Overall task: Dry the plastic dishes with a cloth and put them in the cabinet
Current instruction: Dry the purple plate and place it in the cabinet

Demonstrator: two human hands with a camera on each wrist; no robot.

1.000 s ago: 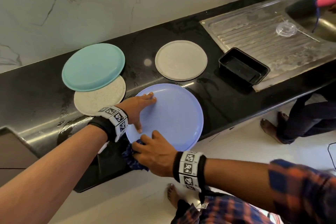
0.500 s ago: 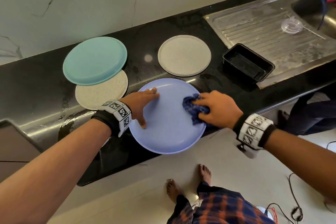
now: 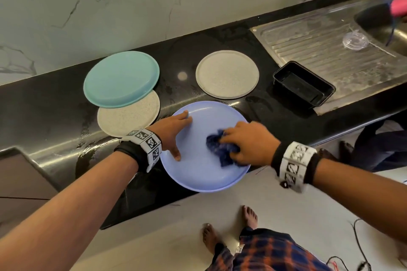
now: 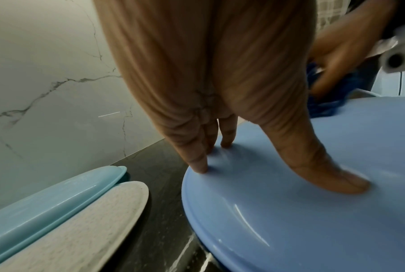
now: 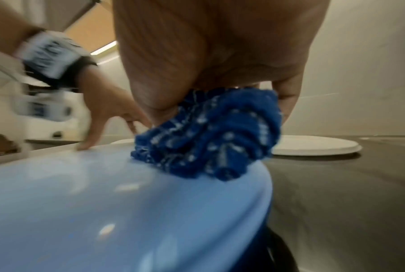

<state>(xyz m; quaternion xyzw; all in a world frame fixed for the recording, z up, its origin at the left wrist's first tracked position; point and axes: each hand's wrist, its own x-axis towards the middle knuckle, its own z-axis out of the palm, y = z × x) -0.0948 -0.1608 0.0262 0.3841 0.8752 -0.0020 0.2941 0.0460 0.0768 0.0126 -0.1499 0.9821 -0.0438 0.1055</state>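
The plate (image 3: 198,174) is pressed by the flat left hand (image 3: 174,130); the cloth (image 3: 220,149) is gripped by the right hand (image 3: 248,141); no writing is readable.

Black counter (image 3: 55,103) under marble wall (image 3: 132,2); steel drainboard (image 3: 319,50); bare feet (image 3: 250,218) on floor.

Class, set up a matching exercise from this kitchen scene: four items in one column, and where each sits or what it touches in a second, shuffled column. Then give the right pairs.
Column 1
1. teal plate
2. blue plate
3. cloth
4. black tray

Column 2
A. beside the steel drainboard
B. bunched under the right hand
C. overlapping a speckled plate
D. held flat by the left hand, jutting over the counter edge

Pairs: 1-C, 2-D, 3-B, 4-A
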